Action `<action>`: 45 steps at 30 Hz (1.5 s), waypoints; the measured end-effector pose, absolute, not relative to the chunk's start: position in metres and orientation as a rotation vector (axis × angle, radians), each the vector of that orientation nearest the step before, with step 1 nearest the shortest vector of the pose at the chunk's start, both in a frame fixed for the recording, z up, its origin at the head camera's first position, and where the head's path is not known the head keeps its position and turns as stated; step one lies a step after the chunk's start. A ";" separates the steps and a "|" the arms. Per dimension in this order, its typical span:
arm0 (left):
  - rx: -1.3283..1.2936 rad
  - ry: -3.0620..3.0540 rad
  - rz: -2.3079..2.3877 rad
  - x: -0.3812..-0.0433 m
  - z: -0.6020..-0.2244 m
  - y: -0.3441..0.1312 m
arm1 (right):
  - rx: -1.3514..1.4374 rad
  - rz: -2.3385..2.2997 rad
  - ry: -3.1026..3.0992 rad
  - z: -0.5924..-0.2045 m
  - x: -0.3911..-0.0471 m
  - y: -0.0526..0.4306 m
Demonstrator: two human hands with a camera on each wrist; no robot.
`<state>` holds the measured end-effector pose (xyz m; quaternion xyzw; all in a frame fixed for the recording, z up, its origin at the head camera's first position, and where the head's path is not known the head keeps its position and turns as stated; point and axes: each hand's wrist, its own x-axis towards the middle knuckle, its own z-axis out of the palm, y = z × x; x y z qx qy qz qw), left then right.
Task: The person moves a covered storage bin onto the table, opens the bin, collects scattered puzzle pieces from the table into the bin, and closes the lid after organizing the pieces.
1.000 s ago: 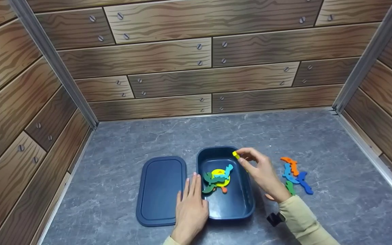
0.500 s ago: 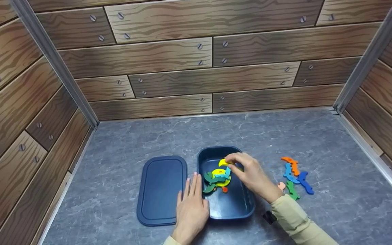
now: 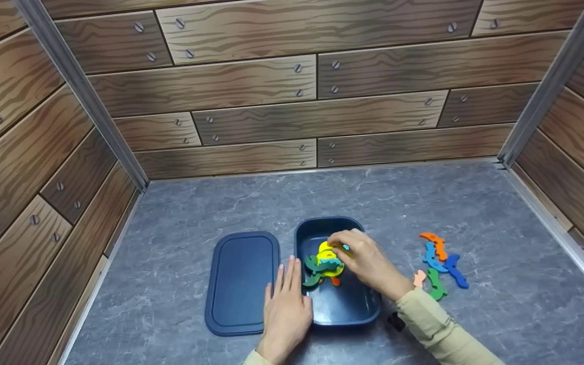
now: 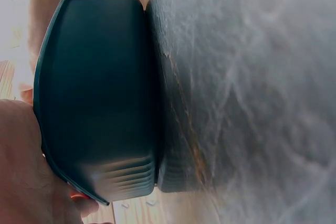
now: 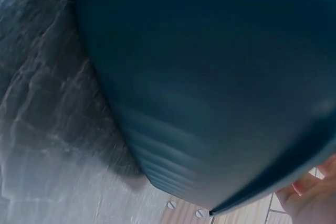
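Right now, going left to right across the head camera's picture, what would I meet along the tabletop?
Dark blue lid, left hand, dark blue box, pink piece, green piece, royal blue piece.

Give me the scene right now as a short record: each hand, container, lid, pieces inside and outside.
left hand: fingers straight, at the container's left rim
right hand: pinching a yellow piece, partly hidden by the fingers
container: open, on the table
lid: off, flat, left of the container
inside: dark green, yellow and orange among the colors showing
outside: orange, light blue, dark blue, green and pink pieces, right of the container
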<state>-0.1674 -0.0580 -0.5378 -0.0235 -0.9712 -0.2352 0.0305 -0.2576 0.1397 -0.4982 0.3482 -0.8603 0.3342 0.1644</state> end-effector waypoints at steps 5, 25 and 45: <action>-0.072 -2.998 -0.723 -0.168 -0.538 -0.057 | 0.987 0.922 -2.497 -0.501 -0.256 0.140; -0.072 -2.991 -0.711 -0.167 -0.538 -0.059 | 0.659 0.985 -2.520 -0.500 -0.243 0.171; -0.081 -2.978 -0.699 -0.167 -0.539 -0.057 | 0.533 0.828 -2.456 -0.509 -0.258 0.236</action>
